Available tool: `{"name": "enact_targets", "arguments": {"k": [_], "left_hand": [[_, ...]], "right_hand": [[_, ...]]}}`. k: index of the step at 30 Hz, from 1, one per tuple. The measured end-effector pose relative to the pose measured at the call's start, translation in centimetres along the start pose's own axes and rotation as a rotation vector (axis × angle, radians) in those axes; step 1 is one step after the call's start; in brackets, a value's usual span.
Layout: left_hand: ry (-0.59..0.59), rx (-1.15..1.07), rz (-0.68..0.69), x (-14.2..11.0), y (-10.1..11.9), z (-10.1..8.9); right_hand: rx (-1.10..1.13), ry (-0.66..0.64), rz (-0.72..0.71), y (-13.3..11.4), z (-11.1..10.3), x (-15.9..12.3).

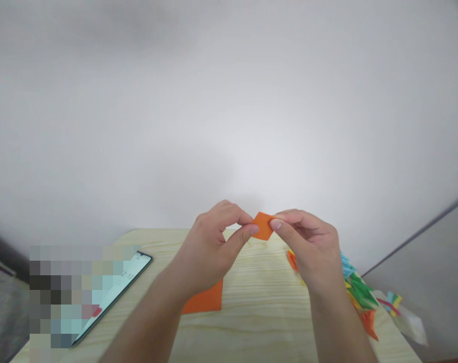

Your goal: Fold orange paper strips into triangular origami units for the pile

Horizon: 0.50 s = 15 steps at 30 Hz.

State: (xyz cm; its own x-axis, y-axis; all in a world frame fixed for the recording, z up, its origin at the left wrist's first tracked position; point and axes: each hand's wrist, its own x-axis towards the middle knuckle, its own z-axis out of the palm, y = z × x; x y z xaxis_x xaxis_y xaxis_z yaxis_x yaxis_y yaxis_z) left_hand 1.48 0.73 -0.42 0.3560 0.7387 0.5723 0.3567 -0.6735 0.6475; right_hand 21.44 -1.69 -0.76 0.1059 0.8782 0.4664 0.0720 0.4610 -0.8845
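A small folded piece of orange paper (263,227) is held up above the far part of the table. My left hand (221,242) pinches its left corner between thumb and forefinger. On the opposite side, my right hand (308,242) grips the right corner the same way. Below my left wrist lies a larger orange paper sheet (206,298), partly hidden by the forearm. Beside my right hand, a little orange and yellow folded paper piece (292,259) rests on the wood, half covered by the hand.
The light wooden table (251,327) backs onto a pale wall (229,101). At the left lies a phone (115,292), partly pixelated. Several coloured folded papers (361,292) sit by the right edge, near a clear plastic bag (412,320).
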Motion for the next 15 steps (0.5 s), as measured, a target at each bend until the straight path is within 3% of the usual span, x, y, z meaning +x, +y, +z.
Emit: {"name": "enact_targets", "arguments": {"k": [4, 15], "left_hand": [[-0.028, 0.000, 0.039, -0.01, -0.16, 0.02], [0.054, 0.007, 0.096, -0.02, -0.38, 0.36]], "right_hand": [[0.053, 0.051, 0.038, 0.19, -0.16, 0.10], [0.155, 0.056, 0.060, 0.21, 0.33, 0.13]]}}
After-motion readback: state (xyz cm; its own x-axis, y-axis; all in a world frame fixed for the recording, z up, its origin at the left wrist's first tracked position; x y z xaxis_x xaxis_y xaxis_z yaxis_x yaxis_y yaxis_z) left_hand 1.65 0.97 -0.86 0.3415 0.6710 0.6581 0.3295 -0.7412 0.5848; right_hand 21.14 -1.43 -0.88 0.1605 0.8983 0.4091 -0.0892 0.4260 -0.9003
